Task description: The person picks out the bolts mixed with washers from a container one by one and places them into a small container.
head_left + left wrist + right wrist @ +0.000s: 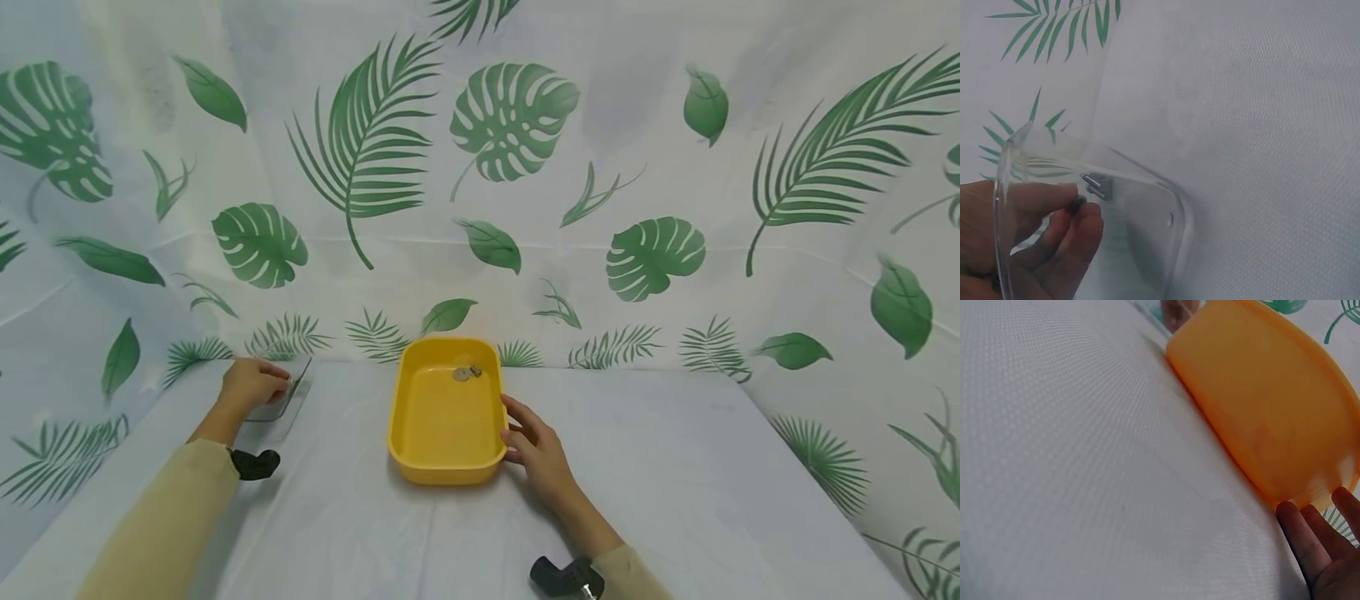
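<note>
A clear plastic container (1147, 222) stands on the left of the table. My left hand (251, 388) reaches into it, thumb and fingers pinching a small dark metal piece (1078, 202) whose exact kind is too hidden to tell. Beyond the fingertips, a few shiny metal pieces (1096, 185) show in the container. In the middle of the table sits a yellow tray (446, 433). Near its far right corner lie a round, flat washer-like piece (461, 375) and a smaller metal piece (476, 372). My right hand (538, 450) touches the tray's right side with mostly straight fingers.
White cloth (660, 467) covers the table. Behind it hangs a white curtain (540, 250) printed with green leaves. Each wrist carries a black camera mount, such as the left mount (255, 464). A gap of table separates the clear container from the yellow tray.
</note>
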### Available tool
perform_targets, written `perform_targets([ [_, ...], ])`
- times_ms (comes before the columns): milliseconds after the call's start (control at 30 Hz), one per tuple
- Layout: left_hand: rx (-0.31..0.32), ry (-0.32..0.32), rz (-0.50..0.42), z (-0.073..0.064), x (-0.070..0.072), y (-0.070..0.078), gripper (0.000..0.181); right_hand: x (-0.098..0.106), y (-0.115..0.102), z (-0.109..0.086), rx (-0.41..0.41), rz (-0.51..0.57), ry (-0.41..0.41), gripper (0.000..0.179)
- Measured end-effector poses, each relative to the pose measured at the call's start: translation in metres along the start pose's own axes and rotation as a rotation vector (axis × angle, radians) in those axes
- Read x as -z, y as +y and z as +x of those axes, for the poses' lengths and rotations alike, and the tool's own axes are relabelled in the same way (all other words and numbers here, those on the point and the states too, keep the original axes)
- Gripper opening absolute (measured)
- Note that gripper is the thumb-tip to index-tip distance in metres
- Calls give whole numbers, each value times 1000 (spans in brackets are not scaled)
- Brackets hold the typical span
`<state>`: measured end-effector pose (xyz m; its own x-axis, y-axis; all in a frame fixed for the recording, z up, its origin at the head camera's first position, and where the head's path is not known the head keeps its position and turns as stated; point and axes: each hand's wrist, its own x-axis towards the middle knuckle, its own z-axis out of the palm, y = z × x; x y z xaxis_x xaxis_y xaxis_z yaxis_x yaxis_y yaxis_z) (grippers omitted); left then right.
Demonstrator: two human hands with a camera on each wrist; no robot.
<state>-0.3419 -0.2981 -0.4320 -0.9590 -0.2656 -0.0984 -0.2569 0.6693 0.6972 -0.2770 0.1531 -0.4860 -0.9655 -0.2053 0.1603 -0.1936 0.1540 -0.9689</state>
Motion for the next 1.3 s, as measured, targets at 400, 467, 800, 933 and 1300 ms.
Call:
perform_targets([
  [400, 45, 22, 88, 3, -3, -4, 24, -1, -2, -1, -8, 4, 5, 52],
  [467, 53, 19, 86, 5, -3, -5, 23, -1, -3, -1, -9, 1, 9, 51],
  [800, 85, 10, 59, 5, -4, -5, 23, -2, -2, 0, -11, 17, 6, 51],
  [933, 85, -5, 34, 6, -5, -5, 25, -1, -2, 0, -9, 12, 4, 51],
  [1300, -8, 5, -9, 1, 0, 4, 35, 0, -1, -1, -13, 10, 13, 51],
])
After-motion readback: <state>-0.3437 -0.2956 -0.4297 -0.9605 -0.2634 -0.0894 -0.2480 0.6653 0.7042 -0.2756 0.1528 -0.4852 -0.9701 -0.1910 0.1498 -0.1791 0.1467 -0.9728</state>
